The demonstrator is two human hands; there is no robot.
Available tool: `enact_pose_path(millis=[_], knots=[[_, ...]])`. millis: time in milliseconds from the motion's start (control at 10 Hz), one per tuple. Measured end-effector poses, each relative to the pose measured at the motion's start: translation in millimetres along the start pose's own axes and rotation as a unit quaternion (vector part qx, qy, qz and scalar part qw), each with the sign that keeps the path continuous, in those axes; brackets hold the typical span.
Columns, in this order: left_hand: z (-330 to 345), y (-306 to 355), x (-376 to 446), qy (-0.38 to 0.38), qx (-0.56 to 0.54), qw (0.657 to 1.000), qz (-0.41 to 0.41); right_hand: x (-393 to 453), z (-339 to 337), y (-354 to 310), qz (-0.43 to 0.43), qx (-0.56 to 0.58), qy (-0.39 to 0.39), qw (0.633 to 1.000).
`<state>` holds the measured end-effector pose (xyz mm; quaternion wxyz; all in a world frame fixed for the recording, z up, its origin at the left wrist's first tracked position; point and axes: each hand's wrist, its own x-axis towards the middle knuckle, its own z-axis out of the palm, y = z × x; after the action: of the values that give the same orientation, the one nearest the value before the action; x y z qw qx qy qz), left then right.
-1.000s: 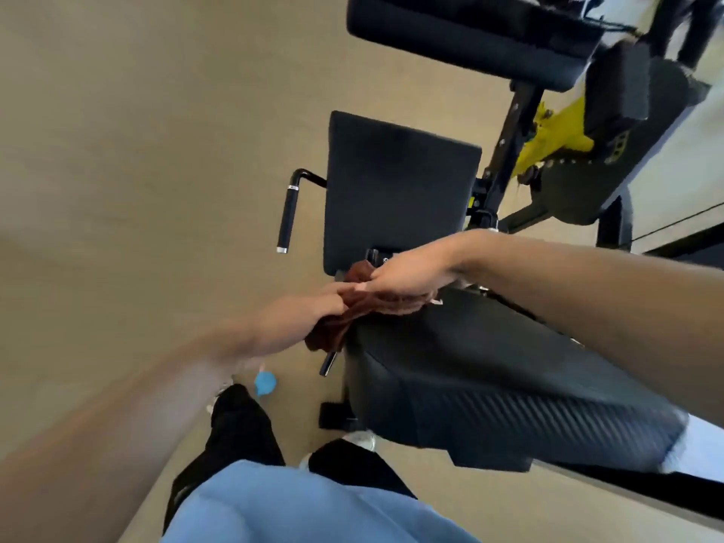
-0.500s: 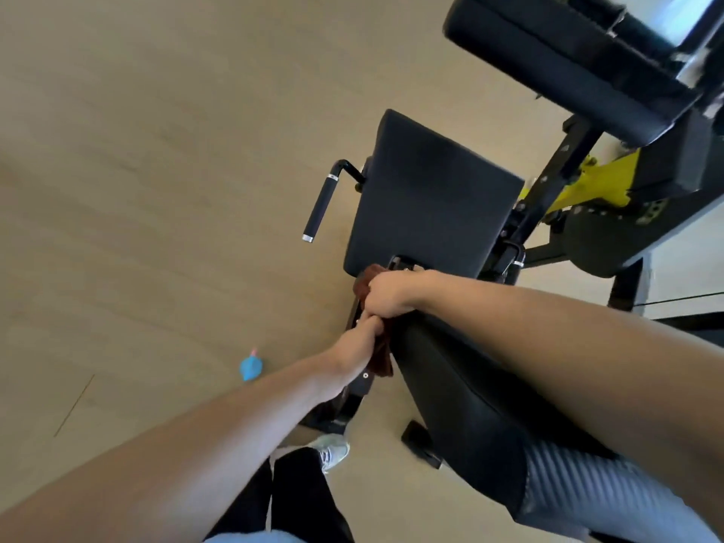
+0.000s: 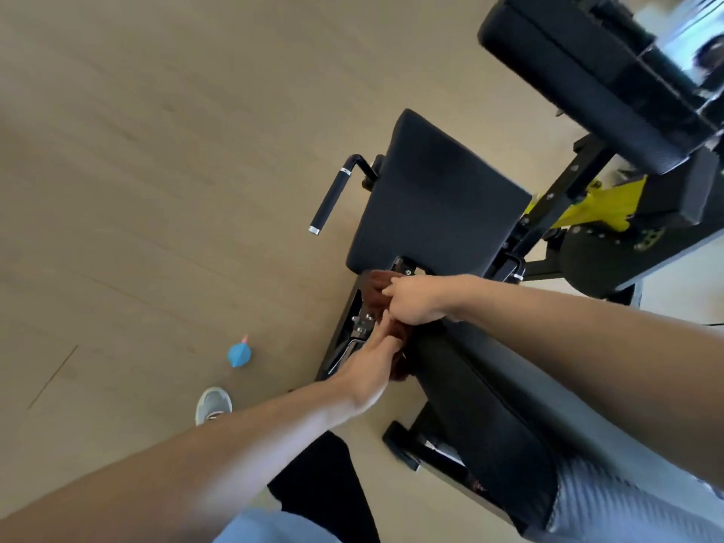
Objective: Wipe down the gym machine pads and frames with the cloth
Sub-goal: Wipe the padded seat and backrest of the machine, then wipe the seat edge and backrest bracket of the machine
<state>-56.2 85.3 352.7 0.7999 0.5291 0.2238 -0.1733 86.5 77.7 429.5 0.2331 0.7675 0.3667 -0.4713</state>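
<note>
head view: our right hand (image 3: 417,299) curls round the soft, light brown cloth (image 3: 376,286) at the seat pad (image 3: 438,201)'s near edge; our left hand (image 3: 370,370) pinches its hanging end. bunched, it should grip easily.

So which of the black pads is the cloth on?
The long pad under the right hand; the cloth bunches at its far end.

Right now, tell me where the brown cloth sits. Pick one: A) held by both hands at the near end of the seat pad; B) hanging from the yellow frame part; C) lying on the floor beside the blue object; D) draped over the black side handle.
A: the brown cloth is bunched between the right hand and left hand just below the seat pad.
</note>
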Motion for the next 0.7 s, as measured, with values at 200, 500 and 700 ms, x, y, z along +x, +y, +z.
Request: enact_pose_path(millis=[200,500,700], knots=[[-17.9,-11.9,63.3,0.045,-0.058,0.996,-0.053,82.4,2.9,27.0,-0.012,0.005,0.001,1.0],[-54.9,-62.6,183.1,0.12,-0.033,0.988,-0.088,189.7,8.6,58.7,0.026,0.092,0.001,0.995],[-70.5,-109.6,212.8,0.125,-0.017,0.987,-0.099,191.1,11.1,47.2,0.049,0.048,-0.013,0.998]])
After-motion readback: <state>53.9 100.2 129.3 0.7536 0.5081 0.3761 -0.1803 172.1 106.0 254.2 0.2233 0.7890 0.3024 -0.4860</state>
